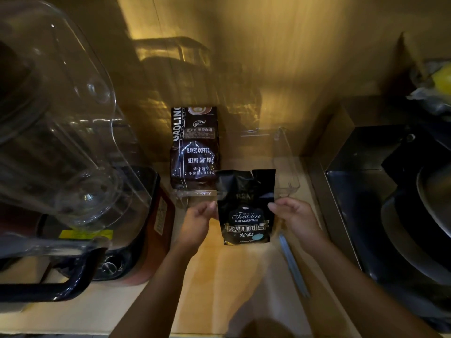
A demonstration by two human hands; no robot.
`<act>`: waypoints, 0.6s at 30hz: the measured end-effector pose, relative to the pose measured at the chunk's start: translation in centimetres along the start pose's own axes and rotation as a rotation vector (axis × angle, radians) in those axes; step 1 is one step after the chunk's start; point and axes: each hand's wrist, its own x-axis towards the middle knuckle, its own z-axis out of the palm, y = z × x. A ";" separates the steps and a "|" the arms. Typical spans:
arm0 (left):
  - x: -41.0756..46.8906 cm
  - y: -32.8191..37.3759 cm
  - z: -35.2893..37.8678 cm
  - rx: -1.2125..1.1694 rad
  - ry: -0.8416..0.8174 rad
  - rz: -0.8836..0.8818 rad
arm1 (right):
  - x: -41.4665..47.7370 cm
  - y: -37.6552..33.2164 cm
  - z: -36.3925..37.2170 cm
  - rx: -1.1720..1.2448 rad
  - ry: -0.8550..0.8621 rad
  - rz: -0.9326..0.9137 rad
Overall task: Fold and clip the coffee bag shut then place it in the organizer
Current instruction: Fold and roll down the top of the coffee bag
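Observation:
A small black coffee bag [246, 206] labelled "Treasure Blue Mountain" stands upright over the wooden counter, its torn top edge unfolded. My left hand [199, 219] pinches its left side and my right hand [294, 217] pinches its right side at mid height. Just behind the bag sits a clear plastic organizer [285, 167], and a larger dark "Baked Coffee" bag [194, 147] stands in its left part. A long grey strip, perhaps a sealing clip [292, 264], lies on the counter below my right wrist.
A blender with a clear jug [56, 132] and dark handle fills the left side. A black appliance with a round pan [402, 215] occupies the right. The wooden wall rises behind the organizer. Bare counter [219, 276] lies between my forearms.

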 end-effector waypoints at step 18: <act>0.4 0.3 0.9 0.140 -0.005 0.148 | 0.8 -0.1 -0.2 -0.158 -0.085 -0.067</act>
